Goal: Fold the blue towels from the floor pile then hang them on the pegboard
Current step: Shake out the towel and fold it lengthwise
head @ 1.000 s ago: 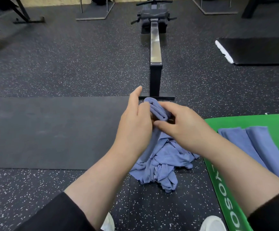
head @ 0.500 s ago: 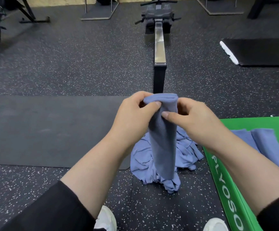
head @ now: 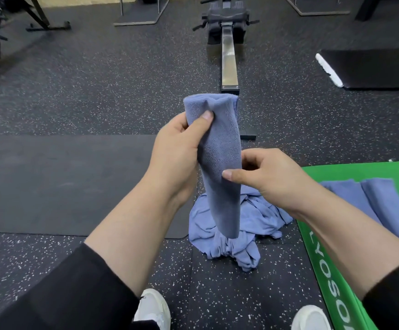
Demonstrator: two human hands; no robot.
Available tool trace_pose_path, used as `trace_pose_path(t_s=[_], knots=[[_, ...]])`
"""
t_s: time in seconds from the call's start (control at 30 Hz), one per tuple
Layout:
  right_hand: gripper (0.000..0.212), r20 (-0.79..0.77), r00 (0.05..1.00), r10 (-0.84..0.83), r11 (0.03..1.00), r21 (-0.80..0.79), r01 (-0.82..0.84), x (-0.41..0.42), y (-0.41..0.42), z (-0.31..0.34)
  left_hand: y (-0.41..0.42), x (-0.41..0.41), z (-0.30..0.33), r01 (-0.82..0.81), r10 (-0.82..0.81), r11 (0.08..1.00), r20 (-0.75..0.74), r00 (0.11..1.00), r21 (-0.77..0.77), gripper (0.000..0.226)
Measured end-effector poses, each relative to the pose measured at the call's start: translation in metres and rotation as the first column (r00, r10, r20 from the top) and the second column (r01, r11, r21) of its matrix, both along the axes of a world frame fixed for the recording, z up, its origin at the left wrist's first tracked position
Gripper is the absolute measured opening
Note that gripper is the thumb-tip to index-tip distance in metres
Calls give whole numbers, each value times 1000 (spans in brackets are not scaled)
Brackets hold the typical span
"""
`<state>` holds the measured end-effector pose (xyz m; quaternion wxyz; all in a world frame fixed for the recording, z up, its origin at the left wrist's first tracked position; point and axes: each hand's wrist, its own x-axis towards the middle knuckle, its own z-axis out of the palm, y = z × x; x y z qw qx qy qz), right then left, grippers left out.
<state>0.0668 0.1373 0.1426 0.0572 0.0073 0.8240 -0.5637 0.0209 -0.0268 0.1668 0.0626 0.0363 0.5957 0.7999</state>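
A blue towel [head: 219, 148], folded into a narrow strip, hangs upright in front of me. My left hand [head: 177, 148] grips it near the top, thumb pressed on its front. My right hand [head: 265, 177] pinches its right edge lower down, thumb across the front. Below it a crumpled pile of blue towels [head: 239, 232] lies on the floor. Two folded blue towels [head: 369, 206] lie side by side on a green mat [head: 324, 270] at the right. No pegboard is in view.
A rowing machine [head: 228, 55] stretches away straight ahead. A dark mat [head: 62, 182] lies on the left, a black mat with a white edge [head: 372, 67] at the far right. Equipment frames stand at the back. My white shoes [head: 153, 310] are at the bottom.
The towel rose from the pile and now hangs as a long strip. My left hand lifted its top higher; my right hand slid down to its middle.
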Motion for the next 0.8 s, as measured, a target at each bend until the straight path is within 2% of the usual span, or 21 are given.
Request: trace_pose_path(t_s=[0.13, 0.23, 0.3, 0.37, 0.47, 0.63, 0.8], knots=[[23, -24, 999, -43, 999, -5, 43, -1, -3, -2, 2, 0, 3, -10, 10, 994, -3, 1000, 110, 27], [42, -48, 998, -39, 999, 12, 39, -1, -4, -4, 1, 2, 7, 54, -49, 988, -40, 998, 144, 23], [59, -46, 999, -19, 999, -28, 18, -1, -3, -5, -1, 2, 10, 96, -87, 986, -70, 994, 138, 23], [67, -59, 998, 25, 997, -71, -29, -3, -1, -4, -2, 3, 13, 133, -121, 984, -103, 987, 115, 24], [61, -108, 992, 72, 991, -103, -83, -3, 2, -1, -4, 5, 15, 184, -171, 980, -144, 975, 77, 27], [39, -135, 988, 74, 980, -173, -97, -4, 8, 1, -7, 5, 14, 184, -188, 982, -181, 965, -36, 32], [21, -160, 986, 41, 990, -124, -62, -8, 3, -2, -6, 7, 13, 164, -178, 983, -204, 963, -85, 28]])
